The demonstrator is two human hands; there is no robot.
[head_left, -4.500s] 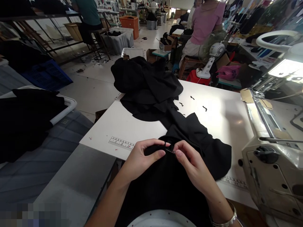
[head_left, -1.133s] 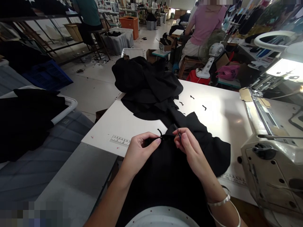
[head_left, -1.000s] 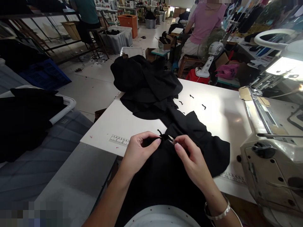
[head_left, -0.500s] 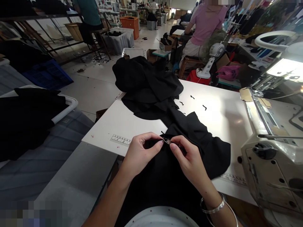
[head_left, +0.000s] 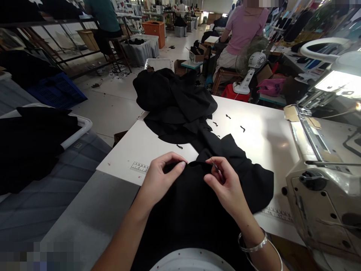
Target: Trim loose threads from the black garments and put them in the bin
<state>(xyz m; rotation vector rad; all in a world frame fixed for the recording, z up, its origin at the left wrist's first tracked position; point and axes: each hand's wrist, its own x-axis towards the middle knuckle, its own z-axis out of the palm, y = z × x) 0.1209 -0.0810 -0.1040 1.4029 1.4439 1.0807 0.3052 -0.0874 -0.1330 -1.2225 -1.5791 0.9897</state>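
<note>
My left hand pinches the upper edge of a black cloth piece between thumb and fingers. The cloth hangs over the table's front edge toward me. My right hand is at the same edge, a little to the right. Small metal thread snips sit within its curled fingers, mostly hidden, while the thumb stands apart from the index finger. Just beyond my left hand, a short black scrap lies on the white table.
A heap of black cloth covers the table's far side. Several black scraps lie beside it. A sewing machine with a lit lamp stands right. Left is a grey bin with black cloth. Co-workers sit beyond, near a fan.
My hands have moved apart, the left one leftward, the right one slightly right with the snips drawn back into its fingers. A black scrap now lies on the table beyond my left hand.
</note>
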